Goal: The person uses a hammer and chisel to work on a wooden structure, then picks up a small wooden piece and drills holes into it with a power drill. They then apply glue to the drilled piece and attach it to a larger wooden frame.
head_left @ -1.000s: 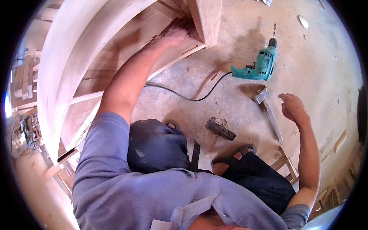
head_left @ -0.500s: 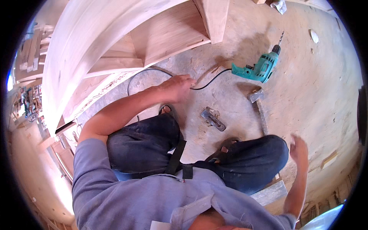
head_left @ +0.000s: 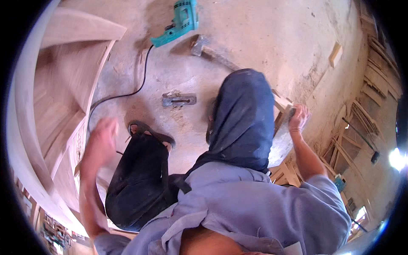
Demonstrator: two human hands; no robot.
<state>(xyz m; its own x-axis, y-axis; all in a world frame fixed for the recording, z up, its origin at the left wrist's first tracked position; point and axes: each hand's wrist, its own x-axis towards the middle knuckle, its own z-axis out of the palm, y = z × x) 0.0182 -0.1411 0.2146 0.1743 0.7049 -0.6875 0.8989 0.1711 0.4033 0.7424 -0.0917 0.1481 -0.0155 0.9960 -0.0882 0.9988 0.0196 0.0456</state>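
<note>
My right hand [head_left: 299, 118] is beside my right knee. Its fingers are bent over the end of a pale wooden board [head_left: 280, 143], by a dark grey edge; what lies under the fingers is partly hidden. My left hand [head_left: 102, 132] is smeared by motion, so its fingers do not show clearly. It is close to the curved wooden furniture piece [head_left: 70, 63] on the left, above the black cord [head_left: 140, 85]. That cord leads to a teal power drill [head_left: 180, 21] on the floor, its front cut off by the top edge.
A hammer [head_left: 202, 46] lies beyond my right knee. Between my feet and the drill sits a small slotted block [head_left: 178, 100], like a hand plane. At the right, wood strips [head_left: 363, 119] lean by the wall, and a short wood offcut [head_left: 335, 54] rests on the floor.
My view has swung to the right, so the drill and furniture appear farther left. My right hand has reached forward to the board by my knee. My left hand has drawn back toward my left leg.
</note>
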